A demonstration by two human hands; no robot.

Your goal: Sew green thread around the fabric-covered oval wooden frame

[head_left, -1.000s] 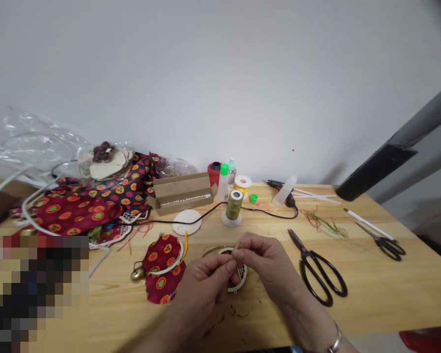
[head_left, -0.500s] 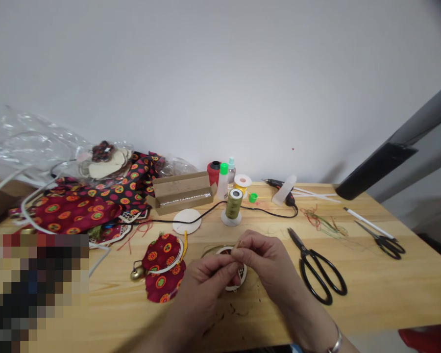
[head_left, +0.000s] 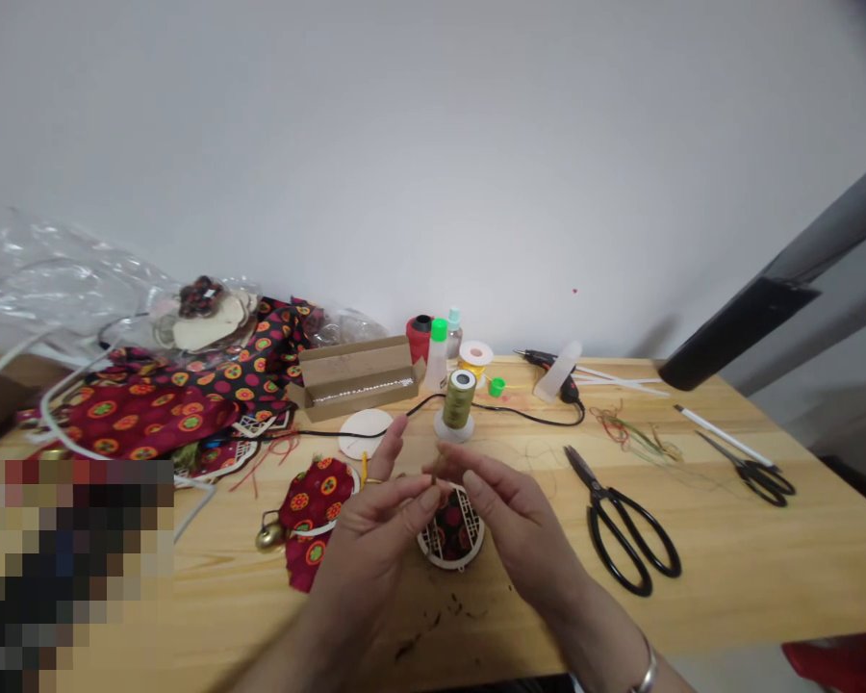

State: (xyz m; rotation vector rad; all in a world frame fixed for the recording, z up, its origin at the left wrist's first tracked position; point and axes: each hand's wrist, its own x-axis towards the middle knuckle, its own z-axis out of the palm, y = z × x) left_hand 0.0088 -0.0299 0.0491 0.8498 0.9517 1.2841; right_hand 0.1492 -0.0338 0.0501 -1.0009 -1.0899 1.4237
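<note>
My left hand (head_left: 386, 529) pinches a short bit of olive-brown thread (head_left: 439, 466) between thumb and forefinger, its other fingers partly spread. My right hand (head_left: 516, 515) meets it from the other side, its fingers closed around the same thread; the exact grip is partly hidden. Just below the fingertips lies a round ornament (head_left: 453, 539) with a white lattice frame over dark patterned cloth. Beyond the hands stands a spool of olive thread (head_left: 460, 399). Left of my left hand rests a red patterned cloth piece (head_left: 324, 488) with a brass bell (head_left: 268, 532).
Large black-handled scissors (head_left: 617, 520) lie to the right, smaller scissors (head_left: 754, 476) farther off. At the back are a glue gun (head_left: 541, 360), bottles (head_left: 438, 356), a cardboard box (head_left: 361, 380) and a black cord (head_left: 526, 417). Patterned fabric (head_left: 159, 414) is heaped at left.
My hands have drawn slightly apart and left, uncovering more of the round ornament. Fingers of my left hand have lifted and spread. The things on the table have stayed put.
</note>
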